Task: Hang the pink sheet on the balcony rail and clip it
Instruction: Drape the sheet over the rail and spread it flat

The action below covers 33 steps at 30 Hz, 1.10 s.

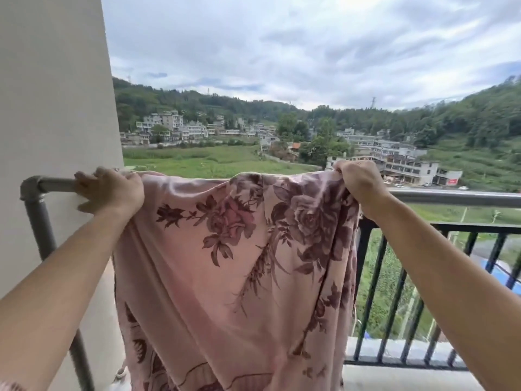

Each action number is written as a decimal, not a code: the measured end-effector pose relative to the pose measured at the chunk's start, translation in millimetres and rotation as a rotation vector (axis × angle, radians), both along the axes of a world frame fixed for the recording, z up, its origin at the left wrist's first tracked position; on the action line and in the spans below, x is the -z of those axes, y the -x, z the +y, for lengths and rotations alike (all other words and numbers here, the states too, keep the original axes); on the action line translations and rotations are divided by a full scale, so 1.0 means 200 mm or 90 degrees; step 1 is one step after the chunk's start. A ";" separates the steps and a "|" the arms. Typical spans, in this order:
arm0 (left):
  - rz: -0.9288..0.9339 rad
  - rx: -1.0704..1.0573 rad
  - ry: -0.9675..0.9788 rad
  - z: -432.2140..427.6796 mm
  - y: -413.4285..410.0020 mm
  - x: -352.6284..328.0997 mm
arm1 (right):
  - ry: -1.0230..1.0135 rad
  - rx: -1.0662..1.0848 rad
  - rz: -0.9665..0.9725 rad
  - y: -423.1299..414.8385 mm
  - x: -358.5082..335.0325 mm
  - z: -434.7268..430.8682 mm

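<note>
Grey balcony rail (451, 197) by the wall, pink floral sheet (225, 263) draped directly over it.

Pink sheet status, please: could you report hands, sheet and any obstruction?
Left hand and right hand both gripping pink sheet at its top edge. Sheet draped over grey rail, hanging down. No clip visible. Nothing blocking.

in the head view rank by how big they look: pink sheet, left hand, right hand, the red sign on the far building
1. pink sheet, by far the largest
2. left hand and right hand: they look alike, so no ranking between them
3. red sign, tiny, though its distance makes it look small
</note>
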<state>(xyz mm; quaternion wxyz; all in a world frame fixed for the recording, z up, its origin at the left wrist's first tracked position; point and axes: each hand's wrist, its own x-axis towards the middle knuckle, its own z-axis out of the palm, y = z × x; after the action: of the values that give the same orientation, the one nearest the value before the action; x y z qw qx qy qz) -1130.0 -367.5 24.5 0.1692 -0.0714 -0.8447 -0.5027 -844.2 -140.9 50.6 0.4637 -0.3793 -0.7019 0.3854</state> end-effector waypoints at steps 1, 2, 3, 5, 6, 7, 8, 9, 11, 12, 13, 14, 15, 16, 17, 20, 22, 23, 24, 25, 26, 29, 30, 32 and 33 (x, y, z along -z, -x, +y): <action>-0.014 -0.003 0.000 0.03 -0.06 0.01 | 0.022 -0.002 0.028 -0.01 0.00 -0.01; -0.014 -0.001 -0.014 0.06 -0.12 0.02 | 0.049 -0.004 0.059 -0.02 0.00 -0.01; 0.001 0.009 -0.027 0.08 -0.17 0.04 | 0.070 -0.014 0.076 -0.04 0.00 -0.02; 0.073 0.073 0.006 0.13 -0.31 0.08 | 0.109 -0.070 0.092 -0.08 0.02 -0.01; 0.124 0.130 0.035 0.17 -0.39 0.11 | 0.131 -0.106 0.108 -0.11 0.02 0.00; 0.175 0.199 0.056 0.21 -0.48 0.13 | 0.153 -0.145 0.123 -0.14 0.03 0.00; 0.224 0.269 0.070 0.25 -0.57 0.14 | 0.162 -0.186 0.128 -0.17 0.04 0.01; 0.266 0.328 0.086 0.29 -0.66 0.15 | 0.154 -0.222 0.119 -0.20 0.05 0.02; 0.302 0.403 0.120 0.38 -0.82 0.15 | 0.118 -0.279 0.096 -0.25 0.07 0.03; 0.291 0.426 0.131 0.42 -0.88 0.14 | 0.114 -0.303 0.094 -0.28 0.08 0.03; 0.266 0.438 0.138 0.46 -0.93 0.14 | 0.123 -0.326 0.099 -0.30 0.09 0.04; 0.236 0.435 0.137 0.50 -0.97 0.12 | 0.139 -0.348 0.103 -0.31 0.09 0.05; 0.212 0.421 0.135 0.54 -0.99 0.11 | 0.158 -0.371 0.103 -0.33 0.09 0.07; 0.195 0.399 0.143 0.57 -1.01 0.11 | 0.172 -0.397 0.096 -0.35 0.09 0.08; 0.184 0.382 0.156 0.60 -1.03 0.11 | 0.184 -0.423 0.090 -0.36 0.09 0.09; 0.153 0.333 0.193 0.67 -1.06 0.13 | 0.231 -0.457 0.100 -0.37 0.10 0.12; 0.141 0.292 0.185 0.71 -1.09 0.14 | 0.204 -0.455 0.060 -0.38 0.11 0.15; 0.151 0.270 0.165 0.72 -1.11 0.14 | 0.173 -0.459 0.022 -0.39 0.11 0.17; 0.167 0.251 0.120 0.73 -1.16 0.15 | 0.148 -0.470 -0.007 -0.40 0.12 0.18; 0.184 0.235 0.064 0.73 -1.23 0.17 | 0.134 -0.484 -0.021 -0.40 0.12 0.19; 0.208 0.222 0.010 0.74 -1.31 0.18 | 0.121 -0.493 -0.023 -0.41 0.11 0.21; 0.321 0.208 -0.030 0.74 -1.52 0.27 | 0.060 -0.473 -0.031 -0.42 0.07 0.23; 0.360 0.194 0.004 0.75 -1.56 0.29 | 0.035 -0.463 -0.042 -0.41 0.05 0.23; 0.422 0.133 0.104 0.78 -1.59 0.32 | -0.022 -0.451 -0.075 -0.41 0.02 0.25; 0.426 0.099 0.153 0.79 -1.60 0.32 | -0.051 -0.451 -0.095 -0.41 0.01 0.25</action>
<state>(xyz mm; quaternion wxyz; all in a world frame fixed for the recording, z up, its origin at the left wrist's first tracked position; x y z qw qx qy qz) -810.7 -209.6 -39.3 0.3877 -0.3155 -0.7878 -0.3598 -761.4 -90.0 49.1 0.2634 -0.1210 -0.8362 0.4656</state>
